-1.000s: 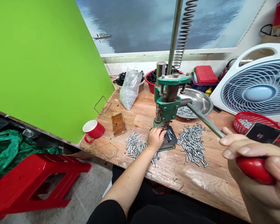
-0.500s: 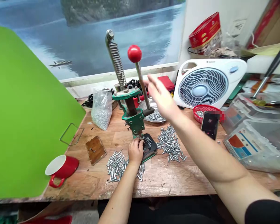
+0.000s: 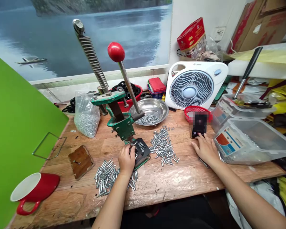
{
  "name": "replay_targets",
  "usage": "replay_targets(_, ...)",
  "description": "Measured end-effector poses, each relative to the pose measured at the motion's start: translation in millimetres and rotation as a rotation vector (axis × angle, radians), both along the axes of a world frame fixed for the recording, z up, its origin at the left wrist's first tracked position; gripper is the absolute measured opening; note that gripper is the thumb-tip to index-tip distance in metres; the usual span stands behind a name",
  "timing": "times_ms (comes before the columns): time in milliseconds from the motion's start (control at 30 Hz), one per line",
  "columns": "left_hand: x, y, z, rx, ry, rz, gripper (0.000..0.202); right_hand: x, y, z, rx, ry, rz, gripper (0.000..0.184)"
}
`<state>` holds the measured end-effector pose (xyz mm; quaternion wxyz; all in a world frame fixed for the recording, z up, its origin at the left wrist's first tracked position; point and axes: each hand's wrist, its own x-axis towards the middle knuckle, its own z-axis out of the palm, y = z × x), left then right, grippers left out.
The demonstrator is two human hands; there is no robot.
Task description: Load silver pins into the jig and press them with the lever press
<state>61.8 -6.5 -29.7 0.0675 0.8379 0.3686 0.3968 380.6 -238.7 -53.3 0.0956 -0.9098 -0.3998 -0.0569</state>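
A: Fingers first, pls?
B: L hand [image 3: 126, 160]: fingers curled at the press's [image 3: 124, 128] black base plate [image 3: 143, 156]; can't tell what, if anything, they grip. R hand [image 3: 206, 149]: fingers spread, palm down, tips at the phone's [image 3: 200, 128] lower edge.
A: Where're the metal pcs [image 3: 141, 146]?
B: A few on the plate; one pile [image 3: 105, 178] L of it, another pile [image 3: 162, 146] R.
A: Further out?
B: Press lever [image 3: 130, 84] up, w/ red knob [image 3: 116, 52] on top; steel bowl [image 3: 160, 109] behind, holding more pcs; red mug [image 3: 44, 187] far L; white fan [image 3: 189, 92] at back R.
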Motion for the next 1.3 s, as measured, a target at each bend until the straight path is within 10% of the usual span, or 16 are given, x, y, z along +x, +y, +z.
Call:
replay_targets(300, 1, 0, 0.0, -0.003, 0.011, 0.008, 0.022, -13, 3, 8.3, 0.100, -0.002, 0.046, 0.046)
replay_targets(667, 1, -4, -1.4, 0.018, 0.017, 0.027, 0.022, -157, 72, 36.5, 0.360, 0.344, 0.691, 0.035)
replay_targets(1300, -2, -11, 1.0, -0.112, -0.059, -0.008, 0.021, -176, 167, 30.0, 0.372, 0.375, 0.926, 0.036)
